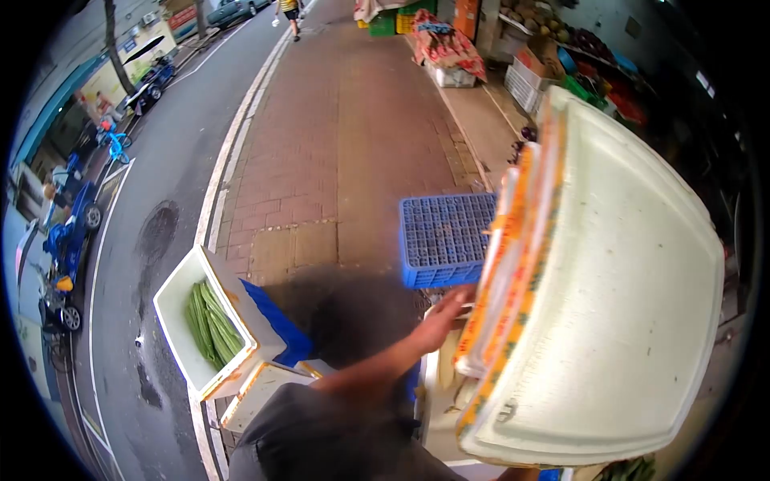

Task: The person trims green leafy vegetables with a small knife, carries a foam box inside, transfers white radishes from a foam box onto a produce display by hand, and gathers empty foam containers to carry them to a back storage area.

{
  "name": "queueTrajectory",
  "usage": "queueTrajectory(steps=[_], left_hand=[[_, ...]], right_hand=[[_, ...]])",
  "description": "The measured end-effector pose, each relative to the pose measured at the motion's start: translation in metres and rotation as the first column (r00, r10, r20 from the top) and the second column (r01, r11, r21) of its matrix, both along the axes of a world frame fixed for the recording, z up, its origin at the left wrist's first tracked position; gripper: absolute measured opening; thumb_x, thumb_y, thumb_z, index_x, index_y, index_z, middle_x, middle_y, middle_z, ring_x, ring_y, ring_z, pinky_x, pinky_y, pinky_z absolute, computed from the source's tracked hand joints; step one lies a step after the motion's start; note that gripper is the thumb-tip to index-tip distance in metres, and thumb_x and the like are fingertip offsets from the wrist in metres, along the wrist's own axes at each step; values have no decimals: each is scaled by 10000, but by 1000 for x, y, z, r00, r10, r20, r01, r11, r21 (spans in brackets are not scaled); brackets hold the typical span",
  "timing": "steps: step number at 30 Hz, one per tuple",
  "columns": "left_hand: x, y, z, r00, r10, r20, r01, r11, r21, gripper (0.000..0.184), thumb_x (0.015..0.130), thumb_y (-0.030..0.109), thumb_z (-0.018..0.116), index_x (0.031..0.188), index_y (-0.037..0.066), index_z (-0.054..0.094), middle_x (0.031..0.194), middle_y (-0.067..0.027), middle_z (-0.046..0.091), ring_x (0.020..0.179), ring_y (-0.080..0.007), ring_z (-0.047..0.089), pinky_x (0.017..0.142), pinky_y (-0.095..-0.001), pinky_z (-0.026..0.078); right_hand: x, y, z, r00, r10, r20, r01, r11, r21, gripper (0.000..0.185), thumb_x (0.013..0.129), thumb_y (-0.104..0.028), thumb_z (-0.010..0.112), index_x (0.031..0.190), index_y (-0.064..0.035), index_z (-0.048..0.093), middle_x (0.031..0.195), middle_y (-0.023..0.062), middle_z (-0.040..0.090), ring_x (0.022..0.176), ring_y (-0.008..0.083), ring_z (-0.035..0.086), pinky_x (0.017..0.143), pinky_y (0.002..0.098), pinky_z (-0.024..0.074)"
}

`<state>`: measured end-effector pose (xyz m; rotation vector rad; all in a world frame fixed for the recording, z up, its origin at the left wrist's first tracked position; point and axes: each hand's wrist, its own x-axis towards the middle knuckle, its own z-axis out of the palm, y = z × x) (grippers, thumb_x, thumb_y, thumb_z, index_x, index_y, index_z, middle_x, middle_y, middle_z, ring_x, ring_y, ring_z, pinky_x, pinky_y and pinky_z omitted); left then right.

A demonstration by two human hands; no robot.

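My left hand [443, 321] reaches across to the right and grips the near edge of a stack of white foam box lids [618, 305]. Orange printed tape runs along their edges. The lids are tilted up on edge and fill the right side of the view. Of my right hand [517, 474], only a sliver of skin shows at the bottom edge under the lids; its fingers are hidden. Just beyond my left hand stands an upturned blue plastic crate [445, 276]. A white foam box with pale produce [446, 361] lies partly hidden behind the lids.
On the left, a tilted white foam box [178, 297] holds long green gourds [212, 325]. A brick pavement [361, 128] runs ahead beside a road [160, 200] with parked vehicles. Produce crates [525, 88] line the right. A person [290, 14] walks far ahead.
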<state>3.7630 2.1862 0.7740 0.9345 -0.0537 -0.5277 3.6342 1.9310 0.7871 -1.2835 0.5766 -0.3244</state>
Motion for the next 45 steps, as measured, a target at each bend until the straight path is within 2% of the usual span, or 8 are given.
queueTrajectory(steps=[8,15,27,30,32,38,40,45], left_hand=[[-24,193,57,751,646,135,-632,763,-138,930,894,712,532,1567,126,269,1586,-147,340,1376,-364,402,1077,-519,356],[-43,298,62,635,606,480,-745,644,174,969,924,714,478,1567,30,237,1565,-239,340,1409,-323,400,1158,-458,320],[37,434,-1,759,632,156,-645,699,308,930,935,748,393,1532,38,335,1523,-183,409,1377,-308,431,1139,-481,347],[104,434,-69,808,588,38,-570,763,306,935,933,762,376,1526,39,351,1517,-172,419,1369,-304,438,1130,-483,358],[125,376,-75,854,517,-55,-507,852,132,953,921,775,372,1552,66,284,1577,-191,309,1433,-383,322,1161,-612,263],[151,305,-161,821,465,-333,-295,843,449,1002,887,813,380,1613,207,50,1663,-74,168,1516,-403,107,1091,-773,64],[163,286,-171,834,461,-304,-290,835,468,993,899,789,399,1612,219,8,1672,-72,135,1524,-408,78,1085,-785,34],[168,288,-185,853,454,-256,-246,783,571,1032,873,757,511,1614,220,33,1667,-87,148,1506,-402,178,1110,-737,136]], right_hand=[[65,78,-60,935,349,-65,-342,935,97,487,1005,-400,521,1335,-43,487,1260,132,557,1111,266,563,960,417,481],[121,186,-129,839,544,-30,-519,815,257,440,1013,-370,532,1312,-50,499,1217,119,577,1064,242,586,920,394,510],[198,294,-239,923,221,314,-317,899,301,358,1026,-317,551,1274,-61,520,1143,97,610,985,202,625,851,356,560],[230,261,-241,921,-1,389,-266,728,631,247,977,-196,618,1171,-49,577,1101,109,660,902,194,657,721,345,573],[259,249,-281,989,-144,-42,117,565,817,111,969,-138,574,1020,-51,620,945,82,670,785,189,642,620,327,523],[147,256,-203,1000,0,-10,3,951,309,153,996,-196,589,1047,-54,616,832,2,623,675,114,529,597,267,424],[88,256,-162,986,149,-68,-104,891,441,260,996,-243,617,1121,-16,636,924,42,670,738,135,591,646,289,475],[-79,250,-227,827,372,-421,-529,770,-357,310,963,-207,620,1164,29,638,991,136,686,940,197,682,812,325,542]])
